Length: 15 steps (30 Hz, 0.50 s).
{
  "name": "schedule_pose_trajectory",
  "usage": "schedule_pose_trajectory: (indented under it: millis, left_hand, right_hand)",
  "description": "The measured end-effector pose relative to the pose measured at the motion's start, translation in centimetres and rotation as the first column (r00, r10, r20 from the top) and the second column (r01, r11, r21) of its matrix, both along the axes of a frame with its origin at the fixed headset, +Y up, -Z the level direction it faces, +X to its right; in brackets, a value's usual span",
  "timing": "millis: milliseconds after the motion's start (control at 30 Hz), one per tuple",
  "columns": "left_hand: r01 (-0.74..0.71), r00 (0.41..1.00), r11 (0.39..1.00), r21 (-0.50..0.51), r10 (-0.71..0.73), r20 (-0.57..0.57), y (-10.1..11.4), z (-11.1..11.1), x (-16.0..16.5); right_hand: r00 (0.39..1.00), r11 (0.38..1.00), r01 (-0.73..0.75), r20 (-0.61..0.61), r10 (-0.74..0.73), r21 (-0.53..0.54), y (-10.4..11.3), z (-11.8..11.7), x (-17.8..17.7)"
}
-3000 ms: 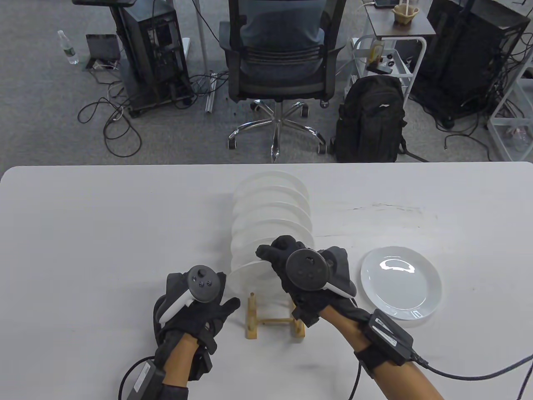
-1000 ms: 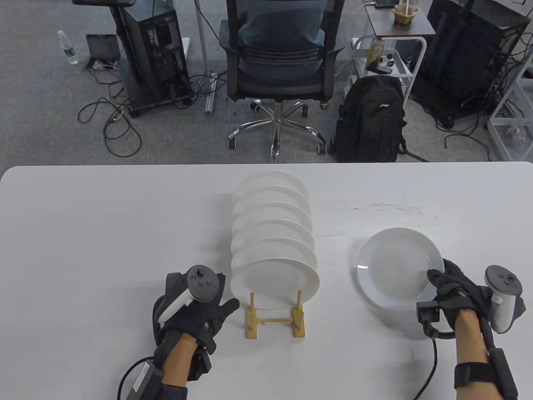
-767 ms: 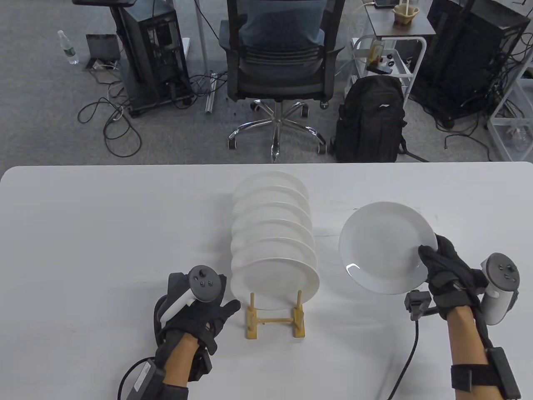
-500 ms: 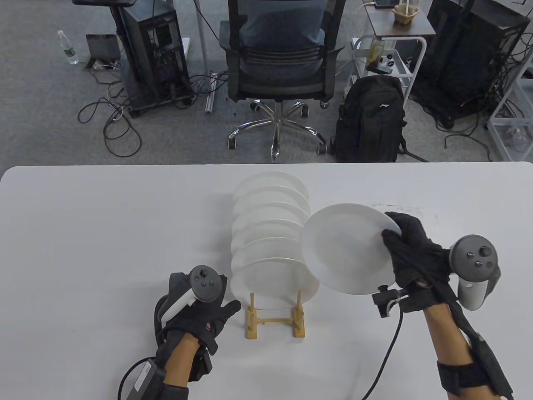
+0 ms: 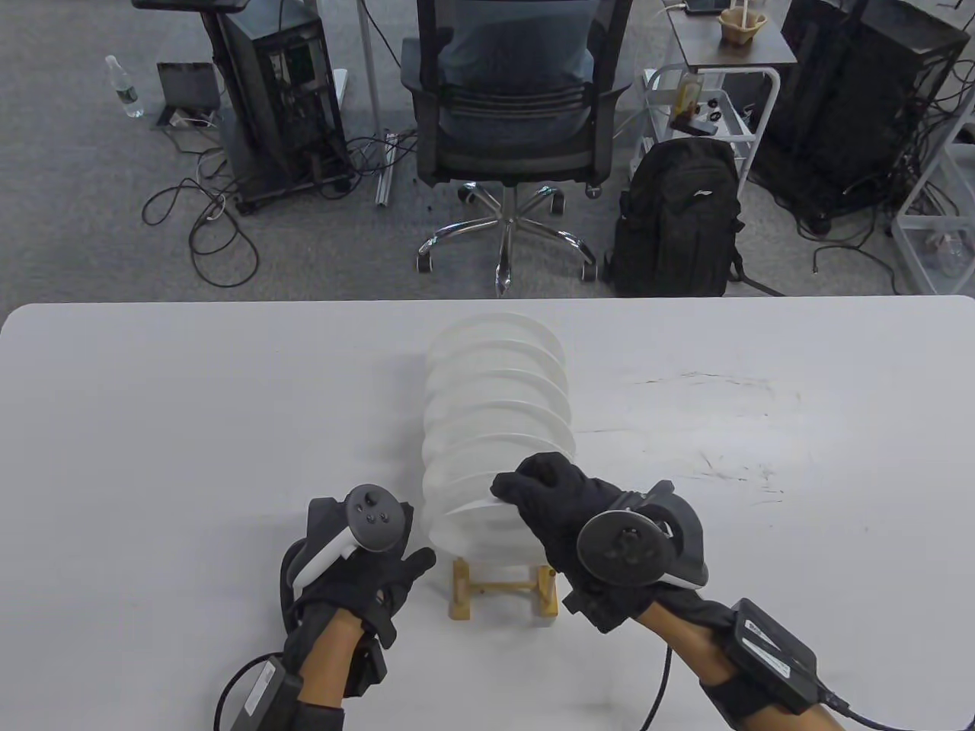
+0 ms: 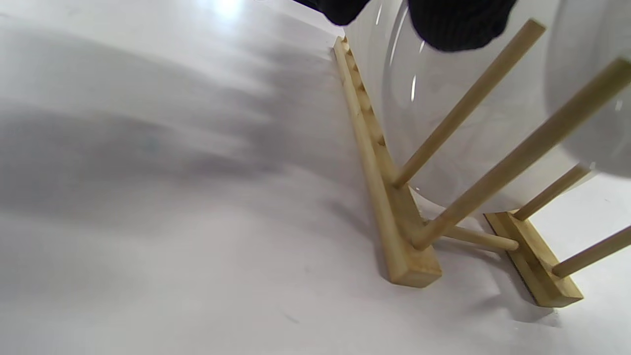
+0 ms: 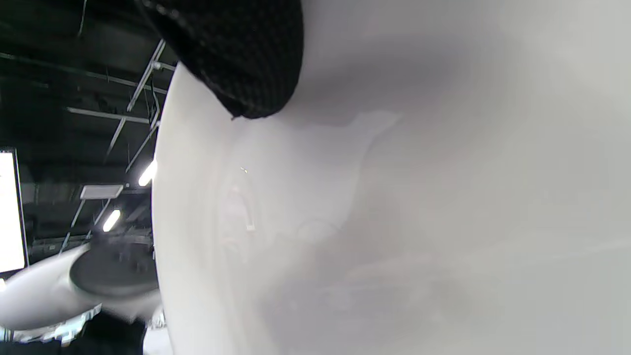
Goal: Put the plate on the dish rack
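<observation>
The right hand [image 5: 567,518] gripped the top rim of a white plate [image 5: 476,533], fingers curled over its edge, just below the middle of the table view. The plate stood nearly upright at the near end of the wooden dish rack [image 5: 503,588], in front of a row of white plates [image 5: 495,396] already standing on it and running toward the frame's centre. In the right wrist view the plate [image 7: 394,207] filled most of the frame, with a gloved fingertip [image 7: 246,59] pressed on its rim at the upper left. The left hand [image 5: 358,567] rested on the white table [image 5: 190,426] at lower left, just beside the rack, fingers loosely spread and holding nothing. The left wrist view showed the rack's pegs [image 6: 463,103] leaning across the right half.
</observation>
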State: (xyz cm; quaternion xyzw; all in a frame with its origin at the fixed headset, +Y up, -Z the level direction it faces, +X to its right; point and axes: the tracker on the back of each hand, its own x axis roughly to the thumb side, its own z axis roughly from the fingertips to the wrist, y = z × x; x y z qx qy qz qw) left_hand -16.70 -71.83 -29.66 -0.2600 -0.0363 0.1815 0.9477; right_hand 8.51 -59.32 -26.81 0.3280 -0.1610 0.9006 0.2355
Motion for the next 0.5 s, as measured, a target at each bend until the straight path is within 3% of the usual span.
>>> schedule_pose_trajectory:
  millis: [233,500]
  left_hand:
    - [-0.002,1.0,1.0,-0.006,0.002,-0.001,0.0,0.0,0.0]
    - [-0.005,1.0,1.0,-0.003,0.005,-0.02,0.0,-0.1,-0.5]
  right_hand:
    - [0.997,0.997,-0.073,-0.012,0.072,-0.031,-2.7,-1.0,-1.1]
    - [0.996,0.989,-0.091,-0.015,0.09,-0.115,-4.2,-1.9,-1.8]
